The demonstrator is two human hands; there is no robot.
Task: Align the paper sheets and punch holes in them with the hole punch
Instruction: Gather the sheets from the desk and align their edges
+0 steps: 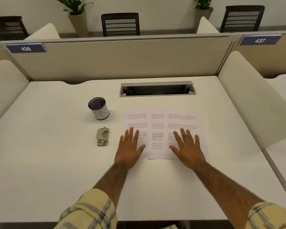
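Note:
Three printed paper sheets point(157, 129) lie fanned side by side and overlapping on the white desk point(56, 162). My left hand point(130, 146) lies flat with spread fingers on the left sheet's lower edge, partly on the desk. On the right sheet rests my right hand point(186, 146), also flat with straight fingers. A small grey hole punch point(103, 136) sits on the desk just left of my left hand, untouched.
A black-rimmed white mesh pen cup point(99, 108) stands behind the punch. An open cable tray slot point(157, 89) is set in the desk behind the sheets. Beige partition panels point(122, 58) wall the desk at the back and both sides.

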